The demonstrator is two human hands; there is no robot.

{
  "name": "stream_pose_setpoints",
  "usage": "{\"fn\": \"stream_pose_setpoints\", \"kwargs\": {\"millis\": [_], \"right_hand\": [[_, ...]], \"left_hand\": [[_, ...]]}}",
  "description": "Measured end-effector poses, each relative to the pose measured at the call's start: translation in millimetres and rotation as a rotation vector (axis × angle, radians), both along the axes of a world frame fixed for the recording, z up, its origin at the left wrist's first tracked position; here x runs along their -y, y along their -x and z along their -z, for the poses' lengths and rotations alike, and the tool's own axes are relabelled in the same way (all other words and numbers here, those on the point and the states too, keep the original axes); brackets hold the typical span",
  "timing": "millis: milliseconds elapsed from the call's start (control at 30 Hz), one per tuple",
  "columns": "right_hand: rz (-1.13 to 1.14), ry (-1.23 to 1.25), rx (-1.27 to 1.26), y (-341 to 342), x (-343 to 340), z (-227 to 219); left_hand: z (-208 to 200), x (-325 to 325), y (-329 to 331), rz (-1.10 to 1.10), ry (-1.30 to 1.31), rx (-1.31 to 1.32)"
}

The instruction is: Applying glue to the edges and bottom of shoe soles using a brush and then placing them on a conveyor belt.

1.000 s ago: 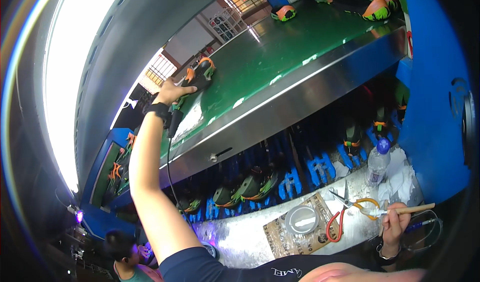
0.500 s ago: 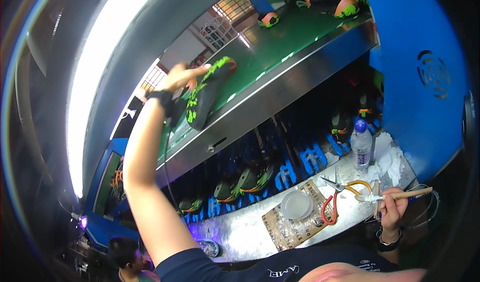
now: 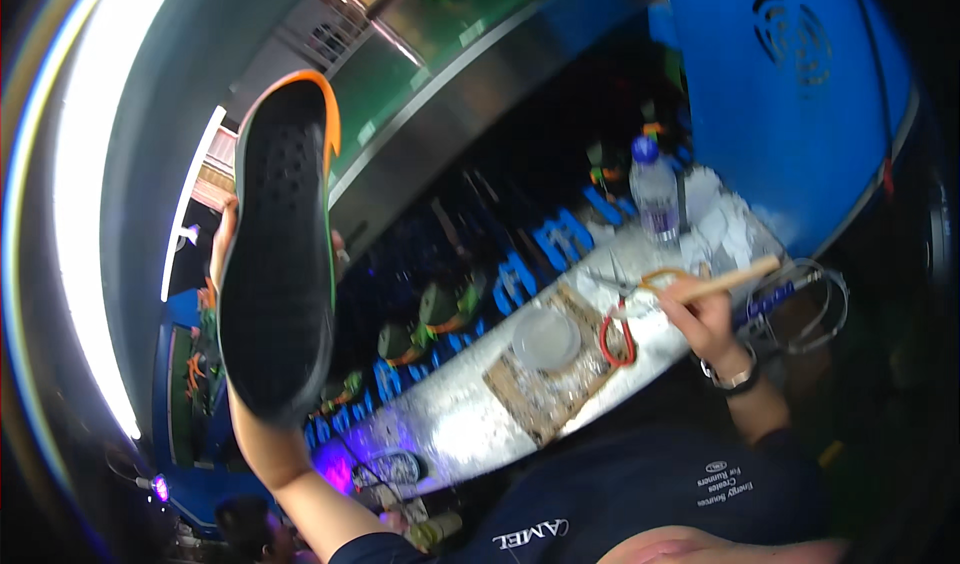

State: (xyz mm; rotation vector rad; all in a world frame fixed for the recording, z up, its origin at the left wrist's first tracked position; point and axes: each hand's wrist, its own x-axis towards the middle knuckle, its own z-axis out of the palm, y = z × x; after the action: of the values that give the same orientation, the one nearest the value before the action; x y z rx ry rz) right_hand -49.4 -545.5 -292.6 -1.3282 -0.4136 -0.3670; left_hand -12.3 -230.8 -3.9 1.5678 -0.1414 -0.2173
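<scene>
A black shoe sole (image 3: 278,264) with an orange rim at its upper end is held up at the left. My left hand (image 3: 226,226) grips it by the edge, with fingers at its left side and most of the hand hidden behind it. The sole's upper face, dotted with small hollows, faces me. Over the right part of the metal bench, my right hand (image 3: 710,324) is closed around a brush with a wooden handle (image 3: 738,276). Its head points left, near pliers with red and orange handles (image 3: 630,339). A round translucent tub (image 3: 546,340) stands left of the pliers.
The tub rests on brown printed paper (image 3: 515,404) on the bench (image 3: 455,439). A bottle with a blue cap (image 3: 656,204) and crumpled white paper (image 3: 718,226) stand farther back. Behind runs a green conveyor (image 3: 440,49); below it are several soles on blue holders (image 3: 562,236).
My left hand has lifted the sole off the conveyor and brought it nearer, its inner face now toward me. My right hand has shifted left and up in view with the brush.
</scene>
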Motion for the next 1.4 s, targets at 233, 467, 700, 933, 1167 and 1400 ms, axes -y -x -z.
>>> {"fn": "stream_pose_setpoints", "kwargs": {"millis": [233, 467, 700, 933, 1167, 1400], "right_hand": [[-0.115, 0.261, -0.151, -26.4, -57.9, 6.7], [-0.173, 0.487, -0.137, -36.0, -104.8, 30.2], [-0.203, 0.688, -0.132, -38.7, -117.3, 35.3], [-0.262, 0.490, -0.216, -25.2, -121.8, 7.7], [-0.431, 0.385, -0.177, -6.6, -146.5, -5.4], [-0.377, 0.471, 0.111, -10.8, -162.8, -20.9]], "left_hand": [[202.5, -14.6, 80.5, -0.130, 0.557, -0.534], [308.2, -56.8, 134.1, -0.115, 0.944, -0.491], [327.4, -57.5, 143.8, -0.136, 1.091, -0.710], [314.1, -45.0, 136.0, -0.321, 0.858, -0.615], [250.6, -42.3, 142.9, -0.138, 0.881, -0.613], [258.1, -41.2, 138.7, -0.083, 0.774, -0.580]]}}
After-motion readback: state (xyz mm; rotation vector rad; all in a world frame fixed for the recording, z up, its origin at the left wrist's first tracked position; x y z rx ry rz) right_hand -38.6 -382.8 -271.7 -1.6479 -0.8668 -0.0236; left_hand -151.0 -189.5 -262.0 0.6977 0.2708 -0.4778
